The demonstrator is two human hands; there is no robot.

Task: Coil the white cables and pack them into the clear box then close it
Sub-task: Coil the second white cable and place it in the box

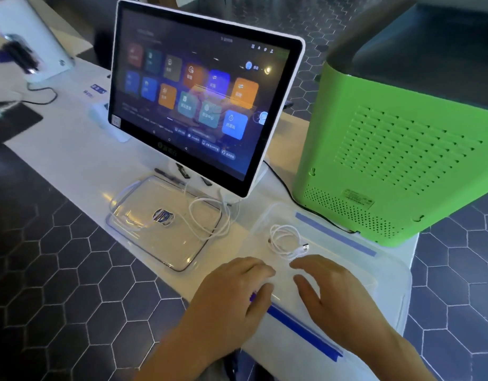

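Both hands, left [237,287] and right [328,292], spread empty over clear box [385,273]; one coiled cable [285,242] inside, another [207,218] seemingly loose across lid [143,240].

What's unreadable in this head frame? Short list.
- Loose white cable: its far end runs behind the touchscreen; the connection is hidden.
- Clear box: near corner cut off by the bottom edge.
- Left hand and right hand: both open, undersides hidden.
- Green machine label: too small.
- Top-left objects: motion-blurred.
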